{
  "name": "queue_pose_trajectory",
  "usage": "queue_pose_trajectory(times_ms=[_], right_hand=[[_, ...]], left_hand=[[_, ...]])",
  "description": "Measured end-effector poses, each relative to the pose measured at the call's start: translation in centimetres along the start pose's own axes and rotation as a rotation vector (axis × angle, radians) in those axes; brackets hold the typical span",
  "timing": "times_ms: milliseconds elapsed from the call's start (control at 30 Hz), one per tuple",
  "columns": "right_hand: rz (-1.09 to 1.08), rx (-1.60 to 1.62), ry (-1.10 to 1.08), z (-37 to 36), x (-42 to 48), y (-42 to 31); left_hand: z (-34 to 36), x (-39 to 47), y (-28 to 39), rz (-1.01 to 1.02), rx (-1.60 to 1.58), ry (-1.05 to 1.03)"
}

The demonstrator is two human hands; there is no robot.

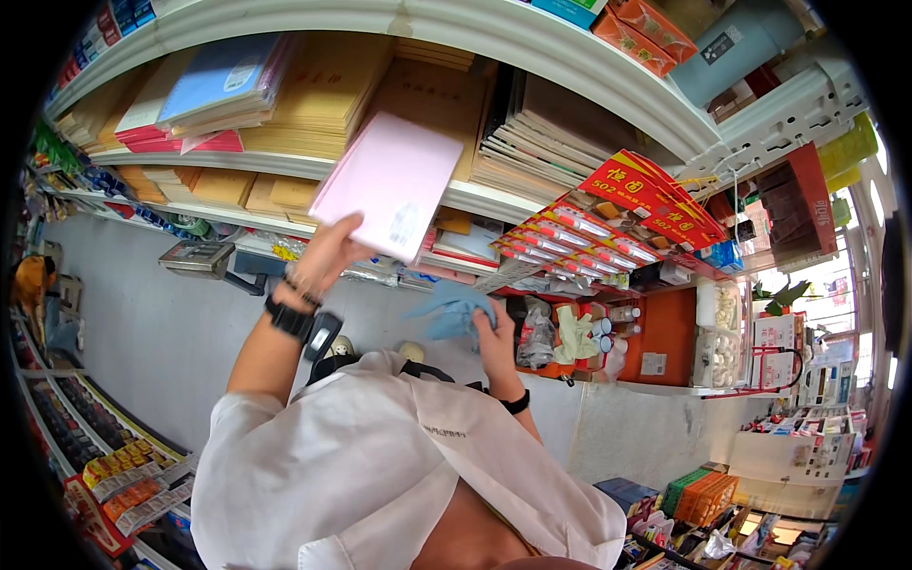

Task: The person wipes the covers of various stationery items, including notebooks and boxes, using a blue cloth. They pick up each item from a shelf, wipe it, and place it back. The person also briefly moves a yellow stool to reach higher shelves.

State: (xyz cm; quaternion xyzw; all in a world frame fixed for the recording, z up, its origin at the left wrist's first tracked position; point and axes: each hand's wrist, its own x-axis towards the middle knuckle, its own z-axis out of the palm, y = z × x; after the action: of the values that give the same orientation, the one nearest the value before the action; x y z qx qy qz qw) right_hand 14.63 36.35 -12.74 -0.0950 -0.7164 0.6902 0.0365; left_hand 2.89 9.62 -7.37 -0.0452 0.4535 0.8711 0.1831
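Observation:
My left hand [333, 251] grips a pink notebook [390, 187] by its near left corner. The notebook is tilted in front of the shelf, and a pale label with print shows on its cover. In my right hand [496, 342] is a crumpled blue cloth [453, 313], blurred at its left end. Behind the notebook, a stack of brown kraft-covered books [426, 96] lies on the white shelf [285, 162]. Further left on that shelf rest yellow-covered books [317, 85] and a pile topped by a blue spiral notebook [221, 71].
Red cards of 502 glue tubes [605, 214] hang from the shelf's right end. A platform scale [197, 258] stands on the grey floor at left. Boxes with bottles and a crumpled plastic bag [536, 333] sit low at right. Stacked orange and green crates [702, 495] are behind me.

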Motion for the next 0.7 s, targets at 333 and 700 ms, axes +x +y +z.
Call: queue_pose_trajectory(times_ms=[333,700], right_hand=[[-0.840,-0.618,-0.380,9.8,1.2,-8.4],[-1.135,-0.767,-0.553,16.0,3.3,-7.5]], left_hand=[[-3.2,-10.3,0.6,-0.055,0.601,-0.153],[-7.5,-12.7,2.6,-0.070,0.375,-0.022]])
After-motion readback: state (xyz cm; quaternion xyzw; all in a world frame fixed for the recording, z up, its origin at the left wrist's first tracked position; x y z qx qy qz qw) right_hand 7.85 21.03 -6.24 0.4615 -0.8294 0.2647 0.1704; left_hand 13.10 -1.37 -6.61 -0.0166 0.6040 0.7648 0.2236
